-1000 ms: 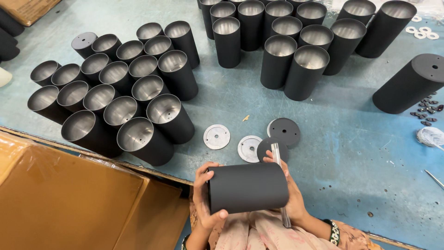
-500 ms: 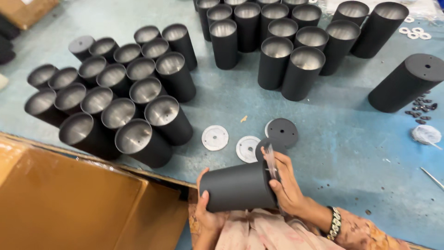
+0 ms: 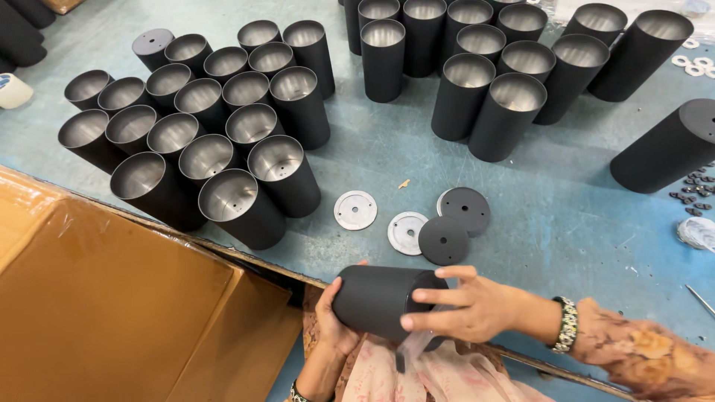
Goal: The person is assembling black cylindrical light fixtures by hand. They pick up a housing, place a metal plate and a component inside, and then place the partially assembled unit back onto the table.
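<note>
Black tube [image 3: 376,300] lies sideways at the table's near edge, over the lap, held in both hands. Left hand [image 3: 333,320] cups the closed end from below, fingers wrapped around the wall. Right hand [image 3: 463,307] sits at the open mouth, fingers spread across the rim; something thin and blurry hangs under it, can't tell what. Tube looks like stiff thin metal, matte black outside, bare silver inside like the upright tubes [image 3: 223,141] nearby. Probably light, not slippery; best gripped around the wall. Flat discs [image 3: 406,232] lie just beyond.
</note>
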